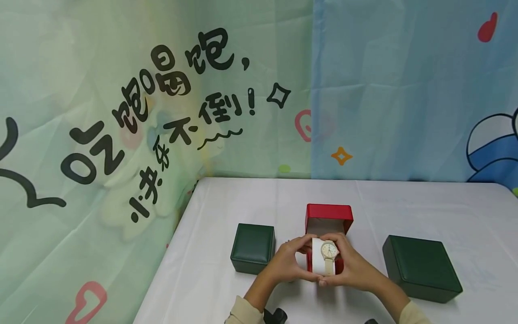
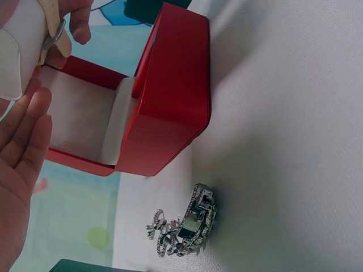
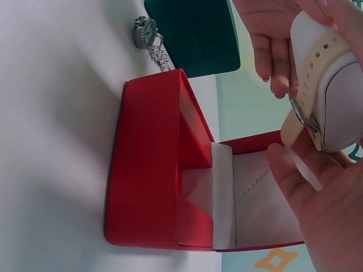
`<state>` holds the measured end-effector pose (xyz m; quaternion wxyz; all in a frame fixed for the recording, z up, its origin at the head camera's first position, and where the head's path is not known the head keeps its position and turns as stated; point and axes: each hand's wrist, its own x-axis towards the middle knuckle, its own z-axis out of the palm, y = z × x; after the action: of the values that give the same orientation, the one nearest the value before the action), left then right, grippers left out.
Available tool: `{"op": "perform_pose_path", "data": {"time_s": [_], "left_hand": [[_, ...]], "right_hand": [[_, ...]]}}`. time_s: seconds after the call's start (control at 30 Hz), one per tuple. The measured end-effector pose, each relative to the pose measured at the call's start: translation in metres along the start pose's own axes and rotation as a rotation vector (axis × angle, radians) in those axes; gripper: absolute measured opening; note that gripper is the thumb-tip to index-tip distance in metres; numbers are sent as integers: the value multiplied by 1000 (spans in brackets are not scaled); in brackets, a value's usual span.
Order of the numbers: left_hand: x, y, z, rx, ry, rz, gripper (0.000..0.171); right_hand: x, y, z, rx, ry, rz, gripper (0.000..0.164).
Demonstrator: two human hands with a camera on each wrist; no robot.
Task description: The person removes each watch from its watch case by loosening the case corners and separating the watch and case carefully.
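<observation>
A wristwatch (image 1: 329, 250) with a cream strap and gold-coloured case is wrapped round a white cushion (image 1: 317, 258). My left hand (image 1: 288, 261) holds the cushion's left side and my right hand (image 1: 353, 265) its right side, thumbs close together at the near end. Just beyond and below stands an open red box (image 1: 328, 218), its lid raised. Both wrist views show the cushion lifted clear of the box, whose inside is pale. In the right wrist view, the strap's metal buckle (image 3: 304, 113) shows on the cushion's underside.
A small dark green box (image 1: 253, 245) stands left of the hands, a larger green box (image 1: 422, 267) to the right. A silver chain-like watch (image 2: 195, 222) lies on the white tablecloth (image 2: 295, 170) near the red box. A black object (image 1: 276, 316) is at the near edge.
</observation>
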<state>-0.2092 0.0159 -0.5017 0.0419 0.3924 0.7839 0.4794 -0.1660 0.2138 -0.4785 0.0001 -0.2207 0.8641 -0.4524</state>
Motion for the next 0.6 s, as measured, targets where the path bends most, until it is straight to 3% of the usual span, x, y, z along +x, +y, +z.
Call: {"op": "perform_pose_path", "data": {"time_s": [0.37, 0.6], "left_hand": [[1, 3, 0, 6, 44, -24, 78], [1, 3, 0, 10, 70, -46, 74]], "right_hand": [[-1, -6, -4, -80, 55, 58, 90], [-1, -10, -9, -84, 39, 63, 86]]}}
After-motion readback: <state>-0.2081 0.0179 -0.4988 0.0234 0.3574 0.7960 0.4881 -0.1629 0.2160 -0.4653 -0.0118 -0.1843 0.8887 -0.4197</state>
